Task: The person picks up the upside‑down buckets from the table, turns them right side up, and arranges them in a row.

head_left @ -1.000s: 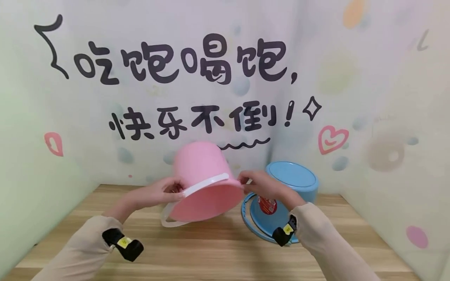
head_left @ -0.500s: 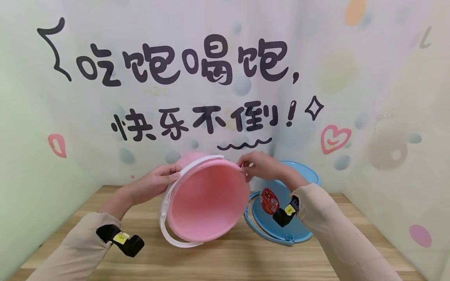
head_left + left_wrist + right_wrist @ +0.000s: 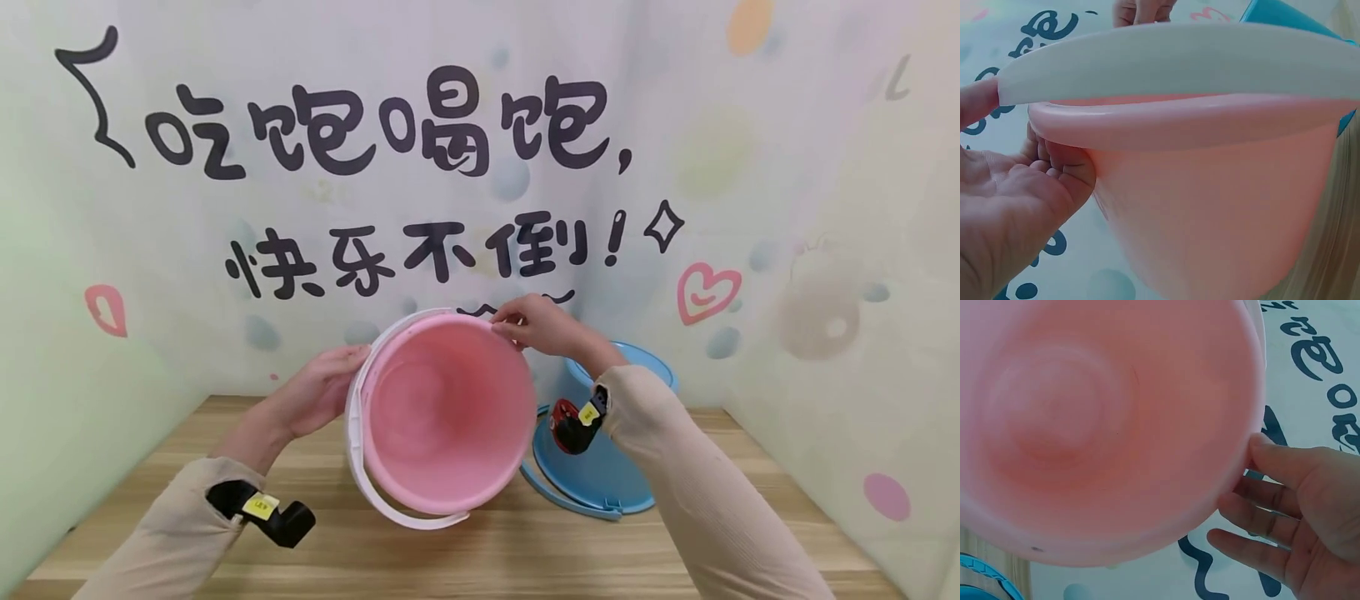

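A pink bucket [image 3: 450, 417] is tilted on its side above the table, its open mouth turned toward me. Its white handle [image 3: 358, 450] lies along the left side of the rim. My left hand [image 3: 318, 392] holds the bucket at its left; in the left wrist view the curled fingers [image 3: 1063, 165] are under the rim and the thumb touches the handle's end. At the upper right of the rim, my right hand [image 3: 543, 325] pinches the edge between thumb and fingers, as the right wrist view shows. The bucket's outer base is hidden in the head view.
Behind my right forearm, a blue bucket [image 3: 660, 362] stands upside down. A blue lid-like disc [image 3: 600, 475] with a red label leans in front of it, beside a blue handle [image 3: 562, 498]. The wooden table [image 3: 315, 533] meets a printed wall [image 3: 187, 333] at the back.
The pink bucket has turned from mouth-down to mouth facing me, so its inside now shows. My right hand has risen slightly with the rim; the blue things stayed put.
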A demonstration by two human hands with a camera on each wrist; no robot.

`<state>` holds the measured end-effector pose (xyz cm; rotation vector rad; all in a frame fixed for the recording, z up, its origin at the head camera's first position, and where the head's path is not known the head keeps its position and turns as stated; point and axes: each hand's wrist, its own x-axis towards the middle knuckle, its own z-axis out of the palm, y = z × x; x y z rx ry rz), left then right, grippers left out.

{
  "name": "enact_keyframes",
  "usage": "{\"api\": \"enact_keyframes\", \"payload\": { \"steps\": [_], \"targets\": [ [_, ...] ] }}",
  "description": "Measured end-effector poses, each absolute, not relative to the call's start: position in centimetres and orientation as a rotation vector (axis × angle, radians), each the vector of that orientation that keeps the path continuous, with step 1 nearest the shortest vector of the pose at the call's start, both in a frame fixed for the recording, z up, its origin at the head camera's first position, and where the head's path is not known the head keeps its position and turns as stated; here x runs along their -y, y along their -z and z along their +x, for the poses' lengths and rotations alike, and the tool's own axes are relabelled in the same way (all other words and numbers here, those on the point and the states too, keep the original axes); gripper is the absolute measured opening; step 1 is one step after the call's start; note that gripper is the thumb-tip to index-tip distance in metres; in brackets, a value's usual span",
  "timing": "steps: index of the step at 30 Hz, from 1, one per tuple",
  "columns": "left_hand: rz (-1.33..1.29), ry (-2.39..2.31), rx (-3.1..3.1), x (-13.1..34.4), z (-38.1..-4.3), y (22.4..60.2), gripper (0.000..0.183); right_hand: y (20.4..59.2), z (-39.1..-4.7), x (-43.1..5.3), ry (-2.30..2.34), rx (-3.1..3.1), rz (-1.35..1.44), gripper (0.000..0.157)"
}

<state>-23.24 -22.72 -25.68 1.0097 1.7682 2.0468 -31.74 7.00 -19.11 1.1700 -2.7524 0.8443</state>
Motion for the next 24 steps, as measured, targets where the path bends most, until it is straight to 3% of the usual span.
{"api": "enact_keyframes", "payload": {
  "steps": [14, 24],
  "targets": [
    [0.773, -2.413, -1.344, 24.2, -22.6, 26.9, 0.044, 22.2, -31.9, -8.8, -1.072, 2.816, 1.076, 0.029],
    [0.755, -2.676, -1.039, 24.3, -23.3, 27.8, 0.038, 24.0, -31.5, -8.9, -1.348, 2.764, 1.131, 0.037]
  ]
}}
